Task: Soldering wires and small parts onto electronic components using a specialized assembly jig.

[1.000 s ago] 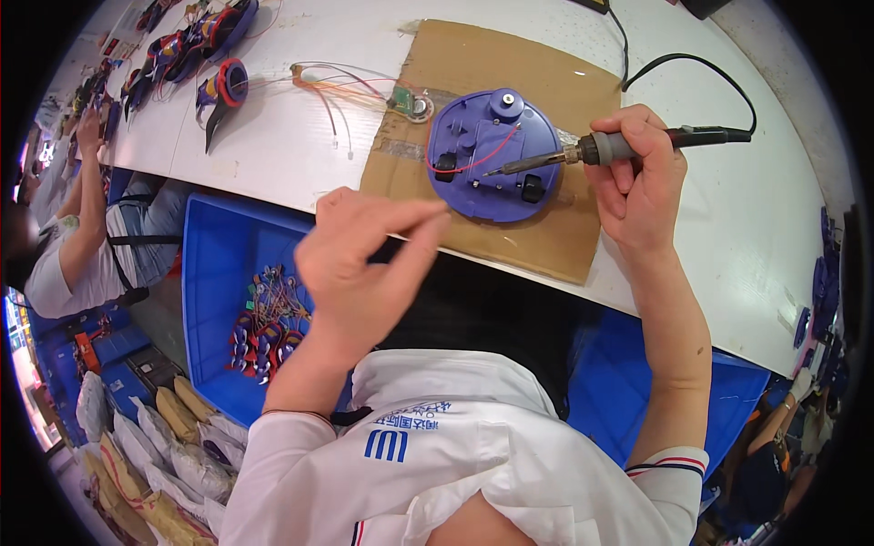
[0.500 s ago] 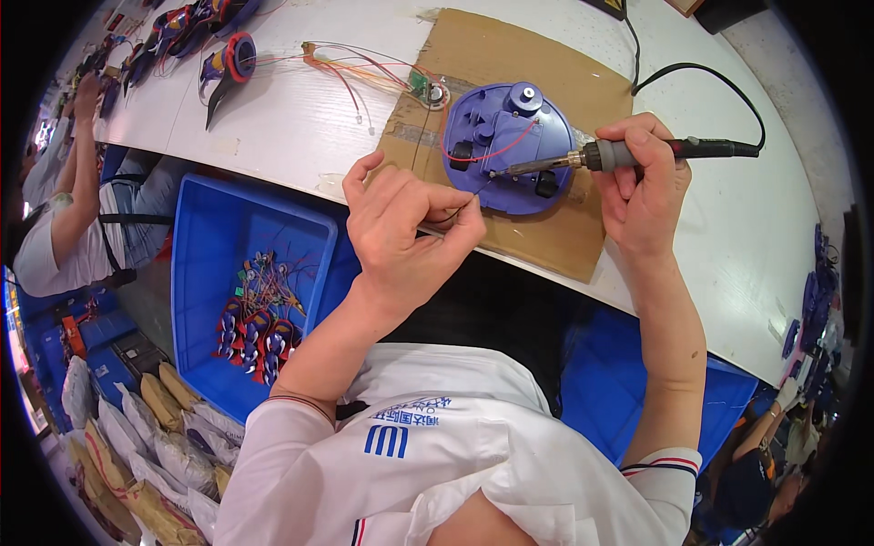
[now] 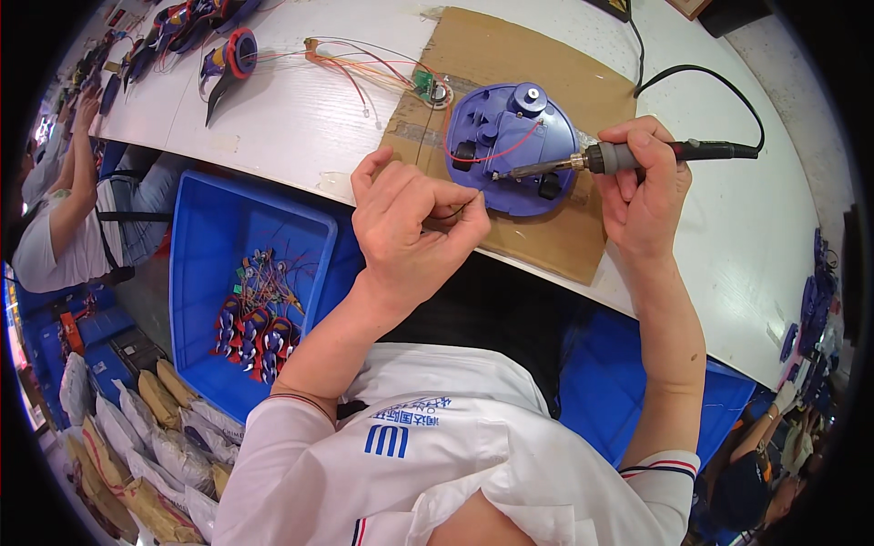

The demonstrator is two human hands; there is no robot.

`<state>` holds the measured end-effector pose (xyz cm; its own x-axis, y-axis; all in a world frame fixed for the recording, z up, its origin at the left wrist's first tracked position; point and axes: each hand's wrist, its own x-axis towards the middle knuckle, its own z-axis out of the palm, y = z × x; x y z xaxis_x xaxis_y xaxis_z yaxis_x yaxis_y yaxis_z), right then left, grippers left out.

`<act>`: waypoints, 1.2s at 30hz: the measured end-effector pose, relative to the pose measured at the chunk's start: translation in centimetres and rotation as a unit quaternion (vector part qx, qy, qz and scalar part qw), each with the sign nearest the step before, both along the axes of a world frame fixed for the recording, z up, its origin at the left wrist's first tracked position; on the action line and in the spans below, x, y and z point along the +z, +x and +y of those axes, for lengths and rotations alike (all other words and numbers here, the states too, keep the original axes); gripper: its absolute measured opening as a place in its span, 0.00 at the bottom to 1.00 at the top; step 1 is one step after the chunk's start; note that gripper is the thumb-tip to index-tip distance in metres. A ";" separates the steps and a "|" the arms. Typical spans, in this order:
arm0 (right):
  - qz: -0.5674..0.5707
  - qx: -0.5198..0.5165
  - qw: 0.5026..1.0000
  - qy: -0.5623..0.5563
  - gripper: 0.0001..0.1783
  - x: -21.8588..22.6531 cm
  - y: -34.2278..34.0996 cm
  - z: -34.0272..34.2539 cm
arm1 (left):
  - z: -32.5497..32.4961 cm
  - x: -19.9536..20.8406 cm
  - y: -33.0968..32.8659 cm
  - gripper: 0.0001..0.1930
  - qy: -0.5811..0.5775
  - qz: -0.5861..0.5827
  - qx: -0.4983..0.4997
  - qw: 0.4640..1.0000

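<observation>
My right hand grips a soldering iron by its grey and black handle, pen-like. The iron's tip rests on or just over a small metal contact low on a purple plastic base. That base has black wheels at its sides, a round post at the far end and a red wire looping over it. Beside its near-left rim, my left hand pinches a thin dark wire between thumb and forefinger. Most of that wire is hidden by the fingers.
Brown cardboard lies under the base on the white table. A green circuit board with wires adjoins the base. A blue bin holding wired parts stands left below the table. The iron's cord curves at right.
The purple base has shifted very slightly to the right. My left hand has moved a little the same way, still pinching the wire; the iron stays at the contact.
</observation>
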<state>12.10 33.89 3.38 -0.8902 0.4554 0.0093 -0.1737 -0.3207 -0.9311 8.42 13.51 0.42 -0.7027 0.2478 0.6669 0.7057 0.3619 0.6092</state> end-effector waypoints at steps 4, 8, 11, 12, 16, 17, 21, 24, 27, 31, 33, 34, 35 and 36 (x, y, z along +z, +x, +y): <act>-0.003 0.007 1.000 -0.011 0.14 -0.1 -0.1 0.1 | -0.1 0.0 0.0 0.11 -0.001 -0.002 -0.001 1.000; 0.004 0.003 1.000 -0.025 0.14 0.2 -0.1 0.2 | 0.0 0.1 -0.1 0.10 0.000 0.000 -0.001 1.000; 0.006 0.010 1.000 -0.021 0.14 0.3 -0.1 0.3 | 0.1 0.1 -0.2 0.10 0.000 0.000 0.000 1.000; 0.007 0.013 1.000 -0.020 0.14 0.4 -0.1 0.3 | 0.1 0.2 -0.2 0.10 0.000 0.000 0.001 1.000; 0.004 0.013 1.000 -0.021 0.14 0.2 -0.1 0.3 | 0.2 0.2 -0.2 0.10 0.001 0.002 0.000 1.000; 0.002 0.011 1.000 -0.022 0.14 0.1 -0.1 0.3 | 0.3 0.2 -0.1 0.10 0.002 0.002 -0.001 1.000; 0.004 0.012 1.000 -0.024 0.14 0.1 0.0 0.5 | 0.4 0.2 -0.1 0.10 0.004 0.001 -0.002 1.000; 0.008 0.014 1.000 -0.023 0.15 0.1 0.0 0.7 | 0.4 0.2 0.0 0.10 0.004 -0.001 -0.003 1.000; 0.009 0.017 1.000 -0.008 0.15 0.2 0.1 1.2 | 0.5 0.2 0.1 0.10 0.007 -0.001 -0.001 1.000; 0.008 0.011 1.000 -0.002 0.15 0.2 0.2 1.4 | 0.6 0.1 0.2 0.10 0.006 0.000 0.001 1.000; 0.007 0.004 1.000 -0.001 0.16 0.2 0.4 1.4 | 0.6 0.0 0.4 0.10 0.004 0.001 0.002 1.000; 0.008 0.004 1.000 -0.001 0.16 0.2 0.4 1.5 | 0.6 0.0 0.4 0.10 0.005 0.002 0.002 1.000; 0.012 0.004 1.000 -0.007 0.16 0.1 0.5 1.7 | 0.5 0.0 0.5 0.10 0.002 0.001 0.000 1.000; 0.016 0.005 1.000 -0.013 0.16 0.0 0.5 1.8 | 0.5 -0.1 0.5 0.10 -0.001 0.000 -0.002 1.000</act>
<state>12.60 35.69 3.39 -0.8940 0.4474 0.0250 -0.1994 -0.3471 -0.9164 8.95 13.99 0.35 -0.7014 0.2528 0.6664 0.7075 0.3606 0.6078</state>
